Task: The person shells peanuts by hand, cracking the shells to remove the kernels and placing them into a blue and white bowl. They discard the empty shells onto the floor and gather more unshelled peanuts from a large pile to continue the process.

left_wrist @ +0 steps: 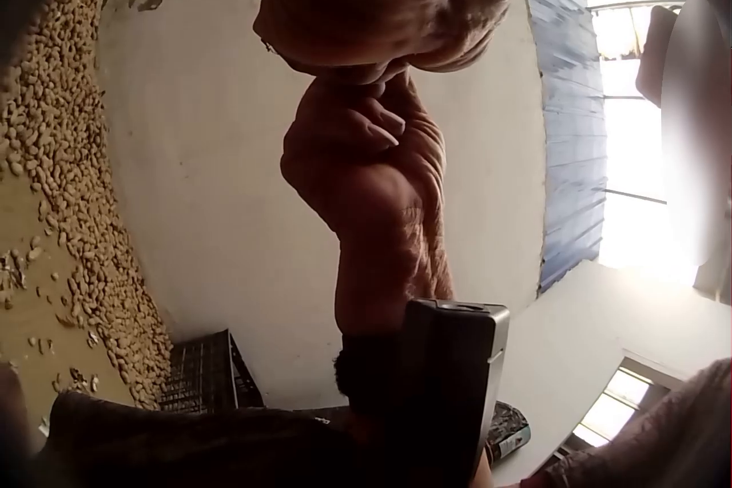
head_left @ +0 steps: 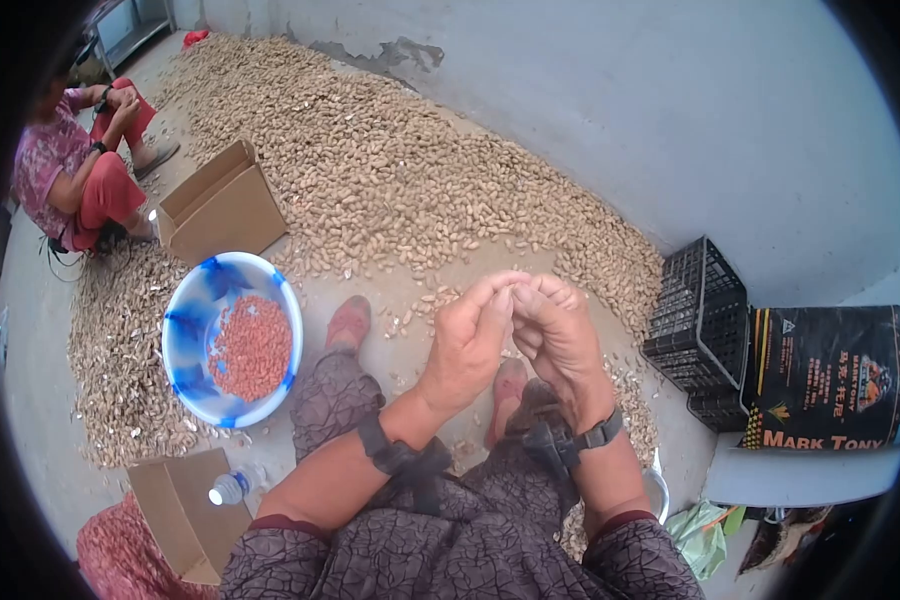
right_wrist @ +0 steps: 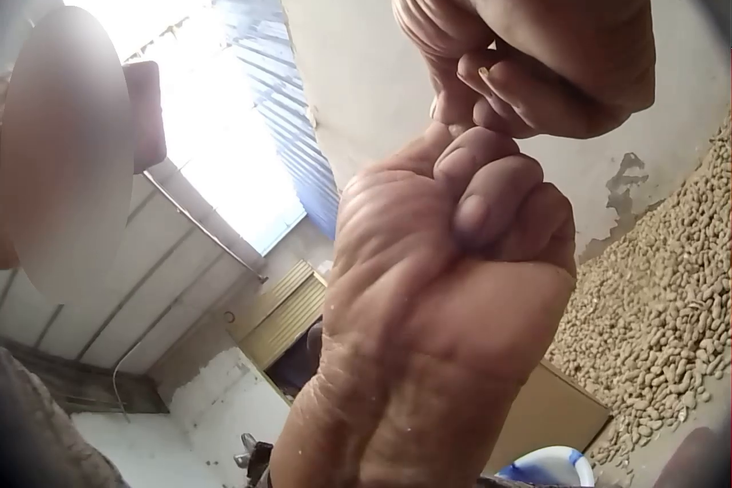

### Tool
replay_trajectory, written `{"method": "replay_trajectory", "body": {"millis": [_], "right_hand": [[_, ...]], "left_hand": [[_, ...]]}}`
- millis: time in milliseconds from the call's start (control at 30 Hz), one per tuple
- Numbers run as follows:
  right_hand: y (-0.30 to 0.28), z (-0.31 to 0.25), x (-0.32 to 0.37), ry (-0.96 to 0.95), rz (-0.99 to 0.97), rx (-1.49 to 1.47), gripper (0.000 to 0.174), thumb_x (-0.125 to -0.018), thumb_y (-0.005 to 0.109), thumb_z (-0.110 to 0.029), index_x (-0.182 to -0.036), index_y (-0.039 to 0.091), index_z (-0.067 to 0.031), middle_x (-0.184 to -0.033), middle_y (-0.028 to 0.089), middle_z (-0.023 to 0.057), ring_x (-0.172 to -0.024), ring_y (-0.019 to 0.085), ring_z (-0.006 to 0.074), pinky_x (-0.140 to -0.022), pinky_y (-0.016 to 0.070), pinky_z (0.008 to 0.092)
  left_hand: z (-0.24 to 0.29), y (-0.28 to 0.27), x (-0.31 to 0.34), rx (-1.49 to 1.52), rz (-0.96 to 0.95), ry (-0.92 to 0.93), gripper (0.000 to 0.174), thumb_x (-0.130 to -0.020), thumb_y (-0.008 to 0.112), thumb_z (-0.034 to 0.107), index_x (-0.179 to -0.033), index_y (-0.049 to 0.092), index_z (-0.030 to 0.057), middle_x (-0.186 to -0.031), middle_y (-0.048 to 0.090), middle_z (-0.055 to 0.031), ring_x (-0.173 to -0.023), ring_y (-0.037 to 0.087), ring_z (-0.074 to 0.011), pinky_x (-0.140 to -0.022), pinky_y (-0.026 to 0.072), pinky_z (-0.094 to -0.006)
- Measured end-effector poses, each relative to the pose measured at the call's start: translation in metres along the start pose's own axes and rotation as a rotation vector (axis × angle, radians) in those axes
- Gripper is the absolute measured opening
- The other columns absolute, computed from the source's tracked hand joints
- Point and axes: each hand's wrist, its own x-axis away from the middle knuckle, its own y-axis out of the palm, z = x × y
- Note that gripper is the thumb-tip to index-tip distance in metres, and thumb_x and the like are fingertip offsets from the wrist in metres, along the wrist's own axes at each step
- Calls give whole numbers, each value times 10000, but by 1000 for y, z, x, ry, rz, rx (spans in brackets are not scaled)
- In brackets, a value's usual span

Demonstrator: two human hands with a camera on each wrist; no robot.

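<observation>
In front of my lap, raised over the floor, my left hand point(head_left: 462, 350) and right hand point(head_left: 564, 335) meet at the thumbs and fingertips. Both have curled fingers and pinch together on a peanut-sized thing, almost wholly hidden; I cannot tell its exact kind. From the left wrist, my right hand point(left_wrist: 366, 173) shows beyond the left with its fingers folded in. The right wrist view has the left hand point(right_wrist: 543, 36) above, its fingertips against the right. Unshelled peanuts point(head_left: 400, 170) lie heaped ahead, and a blue-and-white basin point(head_left: 182, 345) on the left contains reddish shelled kernels point(head_left: 255, 350).
Another person point(head_left: 80, 170) sits at the far left beside an open cardboard box point(head_left: 225, 215). A second box point(head_left: 185, 500) and a plastic bottle point(head_left: 232, 487) are at the near left. On the right stand black crates point(head_left: 695, 320) and a black printed sack point(head_left: 825, 380) by the wall.
</observation>
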Motion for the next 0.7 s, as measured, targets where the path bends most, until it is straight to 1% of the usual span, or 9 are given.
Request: {"method": "replay_trajectory", "body": {"millis": [167,233,267,333,500,567,600,633,700], "right_hand": [[8,13,-2,-173,115,91,143,-803,583,-129,-708,563,-24,-551,520,0,-413,400,24,-364,291,160],[11,15,-1,-188,138,117,144,-804,581,-123,-707,562,-18,-556,530,8,-413,404,25,-366,296,160],[13,16,-1,-212,161,141,146,-804,579,-117,-705,562,-12,-560,541,16,-413,408,26,-368,300,161],[14,17,-1,-229,165,165,144,-805,575,-111,-708,562,-6,-570,552,25,-422,423,31,-372,308,161],[17,20,0,-280,170,232,140,-809,564,-99,-714,564,4,-593,575,45,-452,473,46,-394,346,161],[20,20,1,-255,169,145,114,-806,561,-70,-723,560,8,-624,586,54,-491,513,59,-429,398,166],[22,21,2,-252,167,145,114,-806,561,-70,-723,560,8,-624,586,54,-491,513,59,-429,398,166],[25,23,2,-299,175,165,91,-805,557,-53,-740,557,11,-643,590,62,-510,529,68,-449,421,174],[27,24,3,-343,180,184,67,-803,553,-35,-757,554,13,-662,594,69,-530,545,77,-469,445,183]], "left_hand": [[-7,3,-2,-60,110,-32,262,-916,326,144,-1002,526,-2,-690,490,21,-581,411,-20,-487,347,-167],[-13,3,-2,26,138,-29,285,-918,315,177,-997,523,-2,-751,520,-14,-626,467,-39,-514,389,-167],[-13,2,-2,28,141,-30,285,-918,315,177,-997,523,-2,-751,520,-14,-626,467,-39,-514,389,-167],[-11,2,-2,144,131,-128,300,-919,308,195,-986,520,-7,-800,535,-44,-669,506,-62,-538,418,-175],[-10,3,-2,276,172,-170,305,-919,311,205,-964,520,-13,-781,538,-48,-625,494,-57,-497,397,-176],[-10,2,-2,284,188,-168,303,-918,315,208,-953,519,-13,-764,533,-44,-600,482,-54,-476,382,-174],[-10,2,-4,341,255,-217,298,-916,322,212,-934,520,-9,-740,523,-38,-571,463,-50,-454,363,-175],[-10,2,-5,399,322,-267,294,-914,329,217,-914,521,-5,-717,513,-33,-543,444,-47,-433,343,-175],[-5,3,-5,406,310,-250,285,-912,336,220,-885,519,4,-690,495,-23,-517,425,-46,-411,325,-176]]}}
